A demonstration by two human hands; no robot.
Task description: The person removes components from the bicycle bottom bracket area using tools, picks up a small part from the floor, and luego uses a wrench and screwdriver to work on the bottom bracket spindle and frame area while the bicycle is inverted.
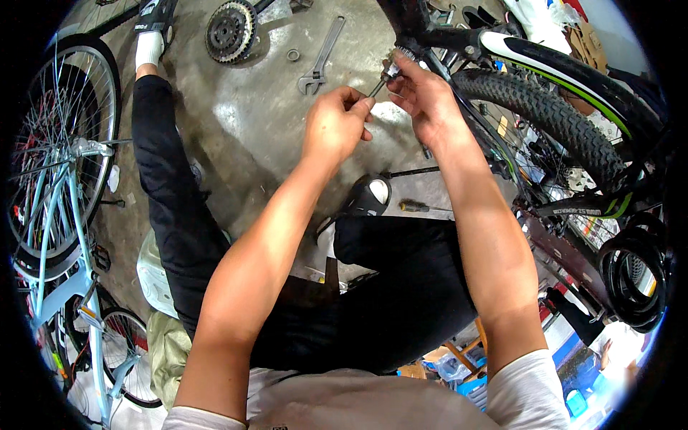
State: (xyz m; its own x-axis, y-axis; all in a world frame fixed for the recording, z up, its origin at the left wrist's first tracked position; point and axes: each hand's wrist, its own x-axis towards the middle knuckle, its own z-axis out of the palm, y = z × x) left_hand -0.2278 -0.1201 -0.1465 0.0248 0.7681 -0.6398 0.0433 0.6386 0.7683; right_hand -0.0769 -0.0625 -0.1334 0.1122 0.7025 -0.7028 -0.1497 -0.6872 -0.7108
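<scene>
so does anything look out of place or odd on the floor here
Loose parts lie scattered on the concrete floor: a gear cassette off its wheel, a small ring, an adjustable wrench and a screwdriver near the person's shoe. Nothing looks spilled or broken.

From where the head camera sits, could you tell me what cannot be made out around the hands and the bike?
- Small metal part, head view: mostly covered by the right hand; its kind is unclear.
- Thin tool: its handle is hidden inside the left hand.
- Black bike's knobby tyre: cut off by the dark rim.
- Small ring on the floor: too small to identify.
</scene>
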